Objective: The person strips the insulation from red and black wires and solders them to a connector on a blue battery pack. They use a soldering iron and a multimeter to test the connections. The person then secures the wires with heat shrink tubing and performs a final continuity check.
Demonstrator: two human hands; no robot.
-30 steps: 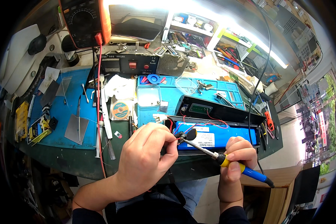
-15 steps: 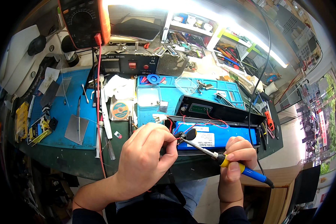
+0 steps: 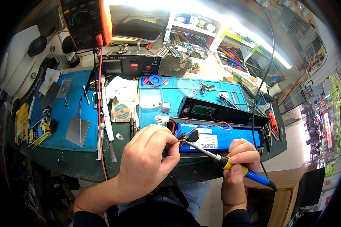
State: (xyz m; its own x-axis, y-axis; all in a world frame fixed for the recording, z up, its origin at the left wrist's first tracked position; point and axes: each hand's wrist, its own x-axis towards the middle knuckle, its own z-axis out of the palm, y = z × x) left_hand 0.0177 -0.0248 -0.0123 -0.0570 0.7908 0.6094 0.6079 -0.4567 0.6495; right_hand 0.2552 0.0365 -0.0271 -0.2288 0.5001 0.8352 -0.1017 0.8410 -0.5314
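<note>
My right hand [image 3: 241, 159] is closed round the yellow and blue handle of a soldering iron [image 3: 205, 152], held slanting up to the left. Its tip meets a small black part [image 3: 193, 136] with metal contacts, beside the fingertips of my left hand [image 3: 147, 159]. That hand is closed in a pinch on a thin red wire [image 3: 179, 141], of which only a short bit shows. Behind them lies a blue battery pack [image 3: 235, 139] with a white label, set in a black case. The other case half [image 3: 231, 112] stands open behind it, joined by thin red wires.
A black and orange multimeter [image 3: 83, 22] hangs at the upper left, its red lead [image 3: 100, 90] running down across the bench. A solder-wick spool [image 3: 122, 111], tweezers [image 3: 80, 117] and a clear plastic box [image 3: 151, 97] lie about. The iron's black cord [image 3: 262, 85] loops up at right.
Almost nothing differs. The rear end of the soldering iron has shifted very slightly, while both hands stay where they were.
</note>
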